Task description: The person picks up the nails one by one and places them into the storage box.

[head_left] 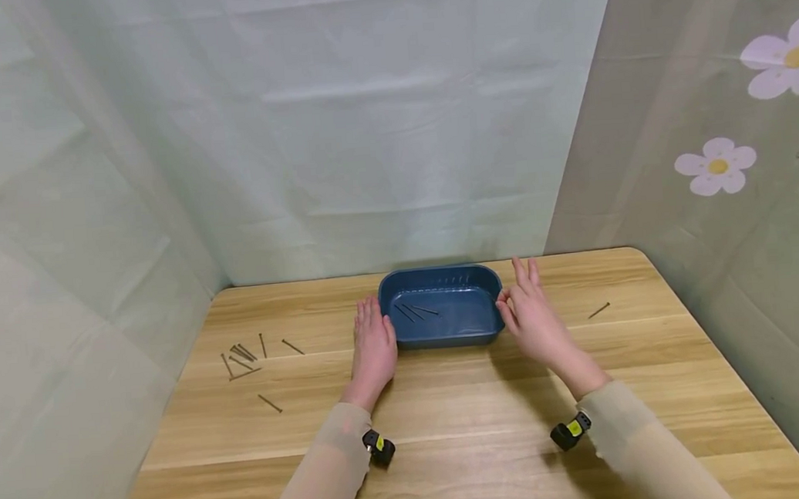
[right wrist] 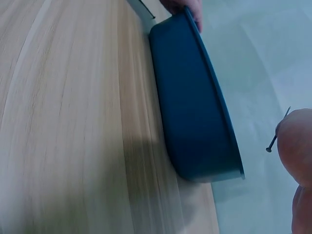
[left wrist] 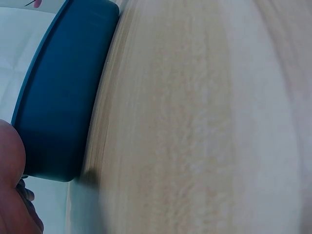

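A blue rectangular tray [head_left: 448,341] sits on the table with several thin nails [head_left: 423,310] lying in its left part. My left hand [head_left: 373,348] rests against the tray's left end, its fingers straight and pointing away from me. At the right end, my right hand [head_left: 535,321] is raised by the rim. Its thumb and index finger pinch a nail [right wrist: 273,141], clearest in the right wrist view, while other fingers stretch out. In the left wrist view the tray's side wall [left wrist: 68,87] is beside the left thumb [left wrist: 9,151].
Several loose nails [head_left: 243,353] lie scattered on the wooden table [head_left: 446,416] to the left, one nail [head_left: 269,403] nearer me. A single nail [head_left: 599,310] lies right of the right hand. Pale curtains [head_left: 377,127] hang behind and at both sides.
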Demonstrator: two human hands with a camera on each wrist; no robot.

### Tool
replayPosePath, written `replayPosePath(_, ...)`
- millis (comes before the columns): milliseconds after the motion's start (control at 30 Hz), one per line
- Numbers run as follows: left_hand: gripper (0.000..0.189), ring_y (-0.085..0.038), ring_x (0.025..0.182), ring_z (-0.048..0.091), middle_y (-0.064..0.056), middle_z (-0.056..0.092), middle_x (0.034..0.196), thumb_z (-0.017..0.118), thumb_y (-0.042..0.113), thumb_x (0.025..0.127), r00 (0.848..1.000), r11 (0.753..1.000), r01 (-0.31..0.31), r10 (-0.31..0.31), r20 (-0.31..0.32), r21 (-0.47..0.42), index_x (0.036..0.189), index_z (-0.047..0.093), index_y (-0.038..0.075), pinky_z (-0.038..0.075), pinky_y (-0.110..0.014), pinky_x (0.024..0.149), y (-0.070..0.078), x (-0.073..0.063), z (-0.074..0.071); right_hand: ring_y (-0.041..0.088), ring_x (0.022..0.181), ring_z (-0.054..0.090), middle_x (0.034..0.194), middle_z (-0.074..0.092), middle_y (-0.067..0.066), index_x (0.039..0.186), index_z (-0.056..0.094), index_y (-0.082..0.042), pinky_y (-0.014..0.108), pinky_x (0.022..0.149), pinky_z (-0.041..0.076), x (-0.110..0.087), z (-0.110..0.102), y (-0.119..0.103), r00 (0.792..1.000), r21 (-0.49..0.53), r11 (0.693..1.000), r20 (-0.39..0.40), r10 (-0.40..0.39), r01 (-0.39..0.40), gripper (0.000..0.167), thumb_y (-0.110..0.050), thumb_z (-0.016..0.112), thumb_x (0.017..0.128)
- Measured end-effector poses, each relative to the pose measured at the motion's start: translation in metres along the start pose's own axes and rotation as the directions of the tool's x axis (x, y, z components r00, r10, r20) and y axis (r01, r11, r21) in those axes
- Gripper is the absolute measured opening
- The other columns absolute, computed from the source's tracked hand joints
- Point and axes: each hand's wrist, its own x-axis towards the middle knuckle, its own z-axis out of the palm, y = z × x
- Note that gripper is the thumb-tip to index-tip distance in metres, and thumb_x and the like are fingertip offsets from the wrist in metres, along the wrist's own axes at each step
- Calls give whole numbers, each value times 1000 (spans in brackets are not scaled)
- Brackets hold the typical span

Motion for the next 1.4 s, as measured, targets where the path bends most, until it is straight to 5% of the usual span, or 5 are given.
replayPosePath(333,55,-46,161,18,-32,28,169,39,15,115,1000,1000,9,-8,5,-15,160,30,-15,15,-58,129,1,0,-1,56,158,2,167,22,39,98,61,-3,67,125,15,7,9,-12,998,-3,999,-36,-43,43,11,-8,62,108)
replayPosePath(1400,54,-47,160,20,-33,30,168,41,15,115,1000,1000,10,-10,0,0,159,32,-16,17,-57,129,3,-1,-2,50,161,2,172,18,33,95,68,-7,56,130,12,38,31,-33,993,-186,982,118,-12,34,15,-16,64,108)
